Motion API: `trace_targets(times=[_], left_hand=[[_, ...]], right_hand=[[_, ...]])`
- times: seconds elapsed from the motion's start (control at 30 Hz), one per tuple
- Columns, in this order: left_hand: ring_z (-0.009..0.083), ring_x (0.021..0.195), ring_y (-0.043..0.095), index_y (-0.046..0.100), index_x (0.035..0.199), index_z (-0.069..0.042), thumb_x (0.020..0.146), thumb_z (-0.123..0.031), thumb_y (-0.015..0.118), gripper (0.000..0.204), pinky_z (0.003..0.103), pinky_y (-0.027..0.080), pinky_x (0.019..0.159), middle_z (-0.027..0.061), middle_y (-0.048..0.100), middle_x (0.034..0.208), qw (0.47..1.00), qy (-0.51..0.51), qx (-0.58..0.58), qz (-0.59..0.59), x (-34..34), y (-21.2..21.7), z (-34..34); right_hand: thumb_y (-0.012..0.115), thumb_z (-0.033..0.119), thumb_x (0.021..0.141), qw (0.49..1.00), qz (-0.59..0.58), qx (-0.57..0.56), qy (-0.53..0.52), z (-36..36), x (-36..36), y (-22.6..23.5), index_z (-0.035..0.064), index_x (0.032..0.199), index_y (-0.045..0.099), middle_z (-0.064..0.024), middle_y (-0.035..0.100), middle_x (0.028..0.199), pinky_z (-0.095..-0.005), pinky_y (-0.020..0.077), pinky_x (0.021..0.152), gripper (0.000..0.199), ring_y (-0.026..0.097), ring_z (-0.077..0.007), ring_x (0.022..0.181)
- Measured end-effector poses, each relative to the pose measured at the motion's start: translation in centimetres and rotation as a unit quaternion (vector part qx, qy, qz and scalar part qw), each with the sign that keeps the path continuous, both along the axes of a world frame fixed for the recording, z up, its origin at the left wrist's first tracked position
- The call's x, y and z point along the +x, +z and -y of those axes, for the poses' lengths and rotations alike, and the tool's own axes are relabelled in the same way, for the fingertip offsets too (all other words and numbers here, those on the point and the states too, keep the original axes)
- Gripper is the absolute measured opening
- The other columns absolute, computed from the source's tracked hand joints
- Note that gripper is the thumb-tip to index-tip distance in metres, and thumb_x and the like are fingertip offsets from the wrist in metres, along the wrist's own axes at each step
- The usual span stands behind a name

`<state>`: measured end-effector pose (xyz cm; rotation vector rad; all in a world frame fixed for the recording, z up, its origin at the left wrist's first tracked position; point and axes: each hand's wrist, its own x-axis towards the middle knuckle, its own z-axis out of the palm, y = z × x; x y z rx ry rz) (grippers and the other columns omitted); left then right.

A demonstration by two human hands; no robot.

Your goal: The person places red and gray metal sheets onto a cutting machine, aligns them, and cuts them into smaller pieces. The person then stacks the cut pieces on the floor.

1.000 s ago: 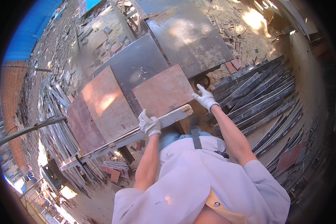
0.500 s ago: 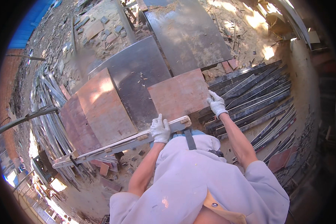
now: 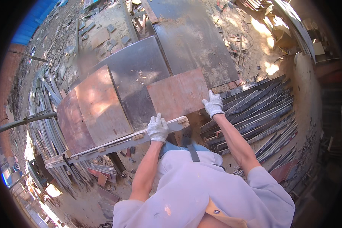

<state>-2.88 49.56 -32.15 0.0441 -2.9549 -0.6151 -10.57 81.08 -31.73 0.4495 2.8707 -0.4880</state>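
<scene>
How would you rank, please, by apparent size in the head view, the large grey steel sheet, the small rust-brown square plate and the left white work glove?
1. Large grey steel sheet
2. Small rust-brown square plate
3. Left white work glove

Both arms bare below short pale sleeves, reaching forward and down. Left hand (image 3: 158, 128) in white knit glove, fingers curled closed in a grip. Right hand (image 3: 213, 104), same glove, arm nearly straight, fingers bent, clasping.

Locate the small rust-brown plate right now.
Head view, centre: the small rust-brown plate lies on the grey steel sheet, right hand gripping its right corner, left hand at its near edge.
</scene>
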Motion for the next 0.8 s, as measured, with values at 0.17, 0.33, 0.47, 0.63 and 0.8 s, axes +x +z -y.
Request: trace_targets(times=[0.17,0.33,0.47,0.63,0.8], left_hand=[[0.0364,0.088,0.069,0.071,0.128,-0.003,0.098,-0.026,0.06,0.039,0.051,0.055,0.076,0.0176,0.065,0.099,1.0,-0.004,-0.012,0.007,0.4,0.0,-0.4],[0.0379,0.088,0.07,0.072,0.126,-0.006,0.098,-0.027,0.059,0.037,0.051,0.057,0.077,0.0184,0.067,0.102,0.999,0.002,-0.032,-0.017,0.1,0.2,-0.4],[0.0389,0.094,0.072,0.073,0.123,-0.008,0.097,-0.026,0.058,0.035,0.051,0.058,0.08,0.0196,0.069,0.108,0.999,0.016,-0.031,-0.002,-1.0,1.0,-0.6],[0.0385,0.105,0.071,0.075,0.122,-0.013,0.098,-0.028,0.056,0.034,0.051,0.056,0.093,0.0167,0.071,0.118,0.999,0.037,-0.022,-0.019,-0.8,-0.2,0.9],[0.0397,0.106,0.071,0.074,0.122,-0.013,0.099,-0.029,0.055,0.035,0.052,0.056,0.094,0.018,0.071,0.119,0.998,0.029,-0.03,-0.055,-2.8,0.8,1.0]], right_hand=[[0.079,0.04,0.088,1.0,-0.01,-0.018,-0.02,0.1,0.8,1.1,0.0115,0.156,0.05,-0.0297,0.059,0.128,-0.054,0.0507,0.103,0.079,0.059,-0.0464,0.123],[0.078,0.042,0.088,0.998,-0.063,0.005,-0.015,-0.2,0.9,-0.8,0.0158,0.159,0.048,-0.0306,0.059,0.133,-0.0547,0.0495,0.106,0.081,0.06,-0.0478,0.124],[0.077,0.042,0.088,0.998,-0.05,-0.013,-0.024,-0.2,-0.1,-0.5,0.0156,0.159,0.048,-0.0343,0.056,0.143,-0.0541,0.0472,0.112,0.081,0.057,-0.0489,0.131],[0.081,0.044,0.083,0.997,-0.057,-0.039,-0.041,1.4,-0.6,-0.6,0.0096,0.158,0.047,-0.0339,0.055,0.146,-0.0526,0.0487,0.111,0.089,0.058,-0.047,0.133],[0.084,0.046,0.085,0.986,-0.087,-0.122,-0.07,0.2,1.0,0.3,-0.0012,0.146,0.056,-0.0253,0.067,0.13,-0.0464,0.051,0.104,0.082,0.064,-0.0359,0.125]])
